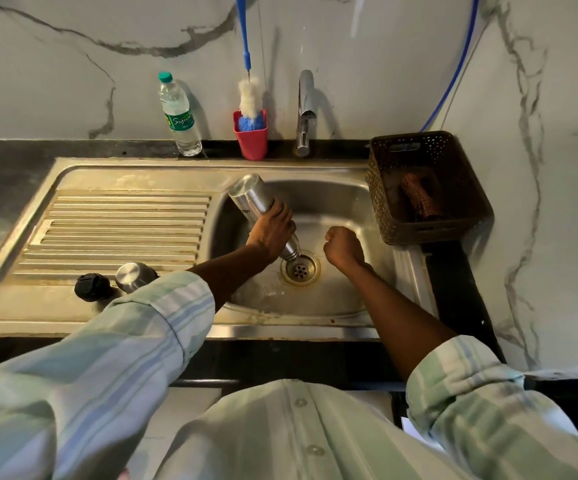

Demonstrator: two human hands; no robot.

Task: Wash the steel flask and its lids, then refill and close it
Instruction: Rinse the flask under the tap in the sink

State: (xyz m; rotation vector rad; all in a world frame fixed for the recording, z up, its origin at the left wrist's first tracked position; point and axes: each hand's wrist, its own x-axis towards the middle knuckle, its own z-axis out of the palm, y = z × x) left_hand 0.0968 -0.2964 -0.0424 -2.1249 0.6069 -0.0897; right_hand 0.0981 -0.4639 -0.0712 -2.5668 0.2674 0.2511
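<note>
The left hand point(271, 227) grips the flask point(262, 212) round its middle, fingers wrapped on the steel body, and holds it upside down and tilted, base up toward the back left, mouth just above the drain point(300, 269) in the sink point(336, 199). The right hand point(343, 244) hovers beside it as a closed fist, holding nothing that can be seen. The black lid point(92, 287) and the steel cap point(134, 276) sit side by side on the drainboard point(118, 230), apart from the flask.

This looks like emptying the flask after a rinse. To do it well, keep the mouth low over the drain so nothing splashes, and give a shake or two until it stops dripping. Whether water is running out cannot be told. The steel is likely wet and slick, so the grip should stay firm. The tap point(305, 109) shows no stream; the brush point(250, 102) stands in its red cup point(251, 142) behind, handy if the inside needs scrubbing
</note>
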